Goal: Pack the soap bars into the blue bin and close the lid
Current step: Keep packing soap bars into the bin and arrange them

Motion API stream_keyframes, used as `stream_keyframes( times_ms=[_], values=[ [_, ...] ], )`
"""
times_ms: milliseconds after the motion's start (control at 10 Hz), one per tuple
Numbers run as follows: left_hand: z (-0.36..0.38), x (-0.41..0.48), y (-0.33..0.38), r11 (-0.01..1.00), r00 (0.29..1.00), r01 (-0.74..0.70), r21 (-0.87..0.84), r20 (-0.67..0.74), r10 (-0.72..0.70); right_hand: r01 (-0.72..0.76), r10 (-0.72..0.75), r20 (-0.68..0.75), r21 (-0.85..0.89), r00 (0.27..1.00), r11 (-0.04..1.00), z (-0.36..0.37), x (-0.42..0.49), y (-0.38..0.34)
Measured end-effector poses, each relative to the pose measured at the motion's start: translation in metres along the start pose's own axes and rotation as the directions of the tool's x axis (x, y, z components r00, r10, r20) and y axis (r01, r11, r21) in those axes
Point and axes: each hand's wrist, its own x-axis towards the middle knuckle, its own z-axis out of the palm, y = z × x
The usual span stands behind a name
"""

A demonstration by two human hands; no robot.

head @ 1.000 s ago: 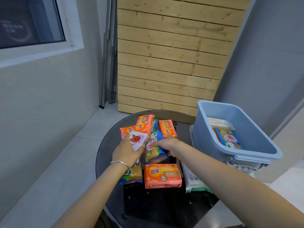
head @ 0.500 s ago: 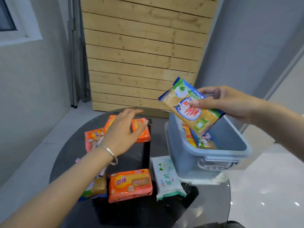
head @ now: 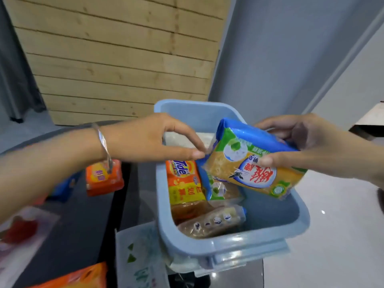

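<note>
The blue bin (head: 230, 245) stands open on the dark round table (head: 83, 215). Inside lie an orange Tide soap pack (head: 182, 181) and several clear-wrapped bars (head: 209, 223). My right hand (head: 307, 146) holds a yellow soap pack with a blue and green wrapper (head: 249, 165) tilted over the bin's right side. My left hand (head: 153, 138) reaches over the bin's left rim, its thumb and fingertips pinching the pack's left corner.
Left of the bin on the table lie an orange soap pack (head: 104, 177), another orange pack (head: 79, 277) at the bottom edge, a white pack with green print (head: 139, 256) and a white pack with a red flower (head: 22, 229). A wooden panel (head: 116, 55) stands behind.
My right hand has lowered the yellow soap pack toward the bin. My left hand has moved right from above the table packs to the pack's left corner. The view has shifted toward the bin.
</note>
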Motion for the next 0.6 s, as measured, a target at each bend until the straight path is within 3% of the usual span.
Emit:
stream_keyframes(
  times_ms=[200, 400, 600],
  values=[
    [0.001, 0.029, -0.002, 0.999, 0.989, 0.048, 0.020, 0.140, -0.050, 0.036, -0.031, 0.092, -0.052, 0.995, 0.998, -0.001, 0.004, -0.003],
    [0.006, 0.019, -0.010, 0.995, 0.986, 0.074, 0.072, 0.147, -0.084, -0.040, 0.109, 0.336, -0.208, 0.935, 0.977, 0.027, 0.011, -0.006],
    [0.005, 0.015, -0.013, 0.998, 0.993, 0.063, 0.006, 0.103, -0.063, -0.112, 0.220, 0.332, -0.316, 0.917, 0.942, 0.054, 0.023, -0.010]
  ],
)
